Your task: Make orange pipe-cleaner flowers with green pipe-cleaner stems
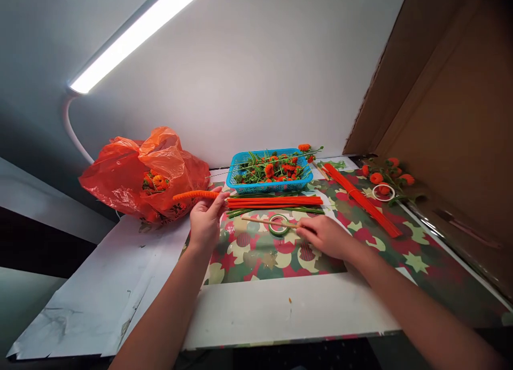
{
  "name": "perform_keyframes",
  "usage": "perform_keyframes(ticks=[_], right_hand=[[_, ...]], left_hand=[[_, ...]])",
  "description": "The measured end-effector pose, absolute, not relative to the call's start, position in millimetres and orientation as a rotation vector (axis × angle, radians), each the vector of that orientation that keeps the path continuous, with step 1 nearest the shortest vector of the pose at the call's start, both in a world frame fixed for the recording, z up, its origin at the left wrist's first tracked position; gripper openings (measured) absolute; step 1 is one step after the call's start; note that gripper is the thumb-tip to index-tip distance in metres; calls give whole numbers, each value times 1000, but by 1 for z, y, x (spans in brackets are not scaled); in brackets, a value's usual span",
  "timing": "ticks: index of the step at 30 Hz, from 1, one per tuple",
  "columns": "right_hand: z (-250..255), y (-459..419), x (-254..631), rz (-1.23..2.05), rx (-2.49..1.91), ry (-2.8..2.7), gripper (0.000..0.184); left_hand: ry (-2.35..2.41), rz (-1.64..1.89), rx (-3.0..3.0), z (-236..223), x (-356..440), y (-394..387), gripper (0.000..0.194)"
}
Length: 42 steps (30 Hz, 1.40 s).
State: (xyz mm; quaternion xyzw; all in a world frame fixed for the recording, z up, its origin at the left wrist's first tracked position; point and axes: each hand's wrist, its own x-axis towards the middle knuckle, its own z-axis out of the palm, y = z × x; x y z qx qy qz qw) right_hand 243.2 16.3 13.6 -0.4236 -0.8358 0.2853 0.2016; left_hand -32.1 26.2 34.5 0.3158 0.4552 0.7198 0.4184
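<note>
My left hand (205,220) pinches an orange pipe cleaner (191,195) that sticks out to the left, in front of the red plastic bag. Between the fingers of my right hand (318,235) is a thin wooden stick (260,220), its tip pointing left. Under the stick lies a roll of green tape (278,225) on the patterned sheet. Just behind it rests a bundle of orange pipe cleaners (276,202), with green ones (236,213) along and beneath it.
A blue basket (268,187) of orange flowers and green stems stands at the back. The red bag (112,167) holds more flowers. To the right lie another orange bundle (363,200), a white ring (383,192) and flowers (377,178). A lamp (136,39) hangs above; cardboard (449,92) walls the right.
</note>
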Motion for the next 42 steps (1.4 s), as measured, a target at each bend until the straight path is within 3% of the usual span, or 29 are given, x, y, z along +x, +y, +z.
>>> perform_keyframes(ticks=[5,14,19,27,34,42], right_hand=[[3,37,255,440,-1463,-2342,26],[-13,54,252,102,-1442,-2213,18],[-14,57,252,97,-1522,-2237,13],[-1,60,261,497,-1274,-1929,16],[-1,67,269,999,-1031,-1219,32],[10,46,251,1319,-824,-985,37]], left_hand=[[1235,1776,831,28,-34,26,42],[1373,1491,1030,23,-15,15,42],[1359,1465,1053,22,-11,13,43],[1287,1574,868,18,-12,17,42],[1172,1895,682,23,-17,21,44],[1079,1469,692,21,-1,10,46]])
